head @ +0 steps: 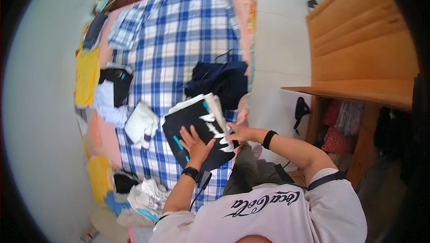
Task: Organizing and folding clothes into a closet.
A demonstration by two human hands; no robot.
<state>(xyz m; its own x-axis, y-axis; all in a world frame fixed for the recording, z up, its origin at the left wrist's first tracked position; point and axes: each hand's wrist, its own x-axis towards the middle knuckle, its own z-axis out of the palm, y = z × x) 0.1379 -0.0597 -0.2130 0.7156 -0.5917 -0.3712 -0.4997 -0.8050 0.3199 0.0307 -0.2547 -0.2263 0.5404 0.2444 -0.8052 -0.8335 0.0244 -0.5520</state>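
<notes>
A black garment with white print and turquoise marks lies partly folded on the blue and white plaid bedding, with white cloth showing along its upper edge. My left hand rests on the black fabric, fingers spread, holding nothing. At the garment's right edge, my right hand has its fingers on a folded-over whitish strip; the fingertips partly hide how it is held. Just above lies a dark navy garment. Left of the black garment is a white folded garment with a dark band.
Along the bed's left side lie a yellow garment, a light blue garment and a black folded one. A heap of white clothes is at lower left. An open wooden wardrobe stands to the right.
</notes>
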